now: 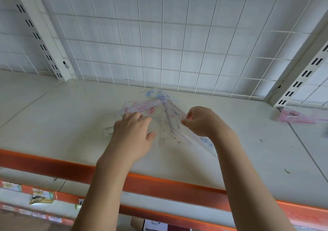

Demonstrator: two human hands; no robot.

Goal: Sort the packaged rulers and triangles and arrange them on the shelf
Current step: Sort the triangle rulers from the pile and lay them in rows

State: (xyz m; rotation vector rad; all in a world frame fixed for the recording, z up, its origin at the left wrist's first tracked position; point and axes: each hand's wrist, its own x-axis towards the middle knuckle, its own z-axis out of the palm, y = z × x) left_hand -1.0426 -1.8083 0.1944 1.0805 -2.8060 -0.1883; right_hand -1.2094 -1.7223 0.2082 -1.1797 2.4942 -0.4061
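Hands on the ruler pile

Fingers of my right hand (pixel 201 120) are curled in, pinching the upper edge of a clear triangle pack (pixel 179 127) with faint blue print, so that its right side lifts off the shelf (pixel 71 117). My left hand (pixel 132 130) lies flat with straight fingers, pressing on the left part of the same pile, the thumb spread toward the triangle.

The pile sits mid-shelf, just in front of the white wire grid (pixel 159 53) at the back. It is a loose fan of see-through plastic sleeves: a pink-printed ruler pack (pixel 140 107) angled up toward the grid, a blue-printed pack (pixel 158 94) nearest the grid, and a white-ended strip (pixel 108 132) poking out left of my left hand. Printing is too blurred to read.

Well right of the pile, by the slotted upright (pixel 300 81), lies a separate pink triangle pack (pixel 294 116). An orange rail (pixel 53 166) edges the shelf front, nearer me than the pile.
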